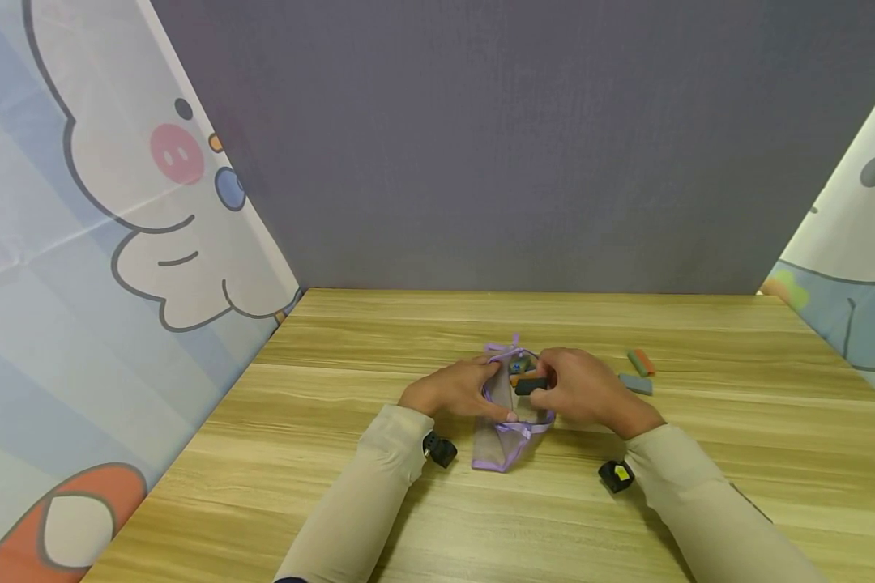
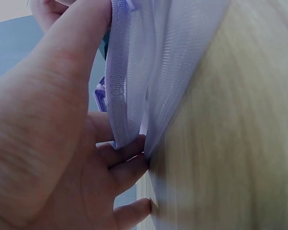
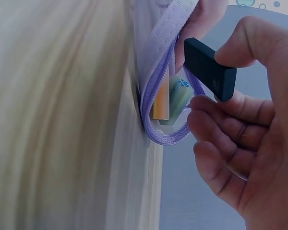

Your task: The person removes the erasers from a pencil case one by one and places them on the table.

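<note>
A mesh pouch (image 1: 490, 448) with purple zipper edging lies on the table, its mouth spread wide. My left hand (image 1: 461, 389) holds the pouch at its rim, thumb on the near side and fingers toward the far side. Between thumb and fingers, my right hand (image 1: 583, 389) pinches a small black rectangular block (image 3: 209, 67) just over the opening. In the right wrist view, an orange-yellow block (image 3: 161, 101) and a pale green block (image 3: 179, 98) with a blue mark sit inside the pouch. The left wrist view shows the zipper edge (image 2: 117, 96) against my fingers.
Right of the right hand, a green block (image 1: 638, 362), an orange block (image 1: 646, 361) and a grey-blue block (image 1: 636, 384) lie on the wooden table (image 1: 350, 356). A grey panel (image 1: 525, 162) stands behind; cartoon-printed sheets (image 1: 117, 267) flank the table.
</note>
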